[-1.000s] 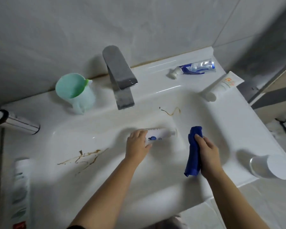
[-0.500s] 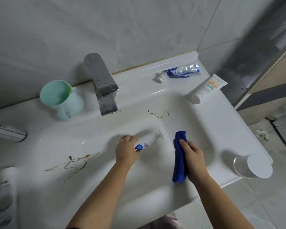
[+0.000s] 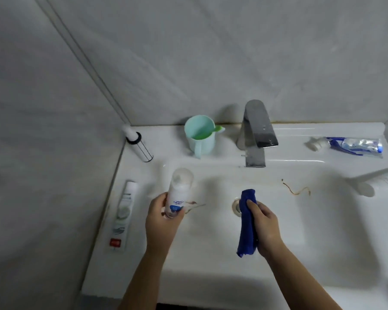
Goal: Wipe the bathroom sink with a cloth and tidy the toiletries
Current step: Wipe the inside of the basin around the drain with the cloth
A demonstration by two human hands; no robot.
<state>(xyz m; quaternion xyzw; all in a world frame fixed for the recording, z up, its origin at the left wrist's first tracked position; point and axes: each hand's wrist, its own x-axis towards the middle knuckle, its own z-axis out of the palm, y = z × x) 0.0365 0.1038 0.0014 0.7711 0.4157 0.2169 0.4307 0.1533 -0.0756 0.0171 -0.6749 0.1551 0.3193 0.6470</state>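
Observation:
My left hand [image 3: 160, 217] grips a small white bottle [image 3: 178, 191] with a blue label, held upright above the left side of the white sink [image 3: 300, 253]. My right hand [image 3: 263, 227] is closed on a folded blue cloth [image 3: 246, 222], which hangs over the basin beside the drain [image 3: 236, 205]. Brown stains mark the basin: one streak [image 3: 194, 205] just right of the bottle, another squiggle [image 3: 297, 190] to the right of the drain.
A chrome faucet [image 3: 257, 130] stands at the back, a mint cup [image 3: 199, 134] to its left. A cylinder bottle [image 3: 139, 145] and a flat tube [image 3: 123, 214] lie on the left ledge. A toothpaste tube [image 3: 349, 145] and a white tube [image 3: 385, 181] lie at the right.
My left hand lifted the white bottle out of the basin and carried it left, now upright. The view swung left. My right hand kept hold of the cloth.

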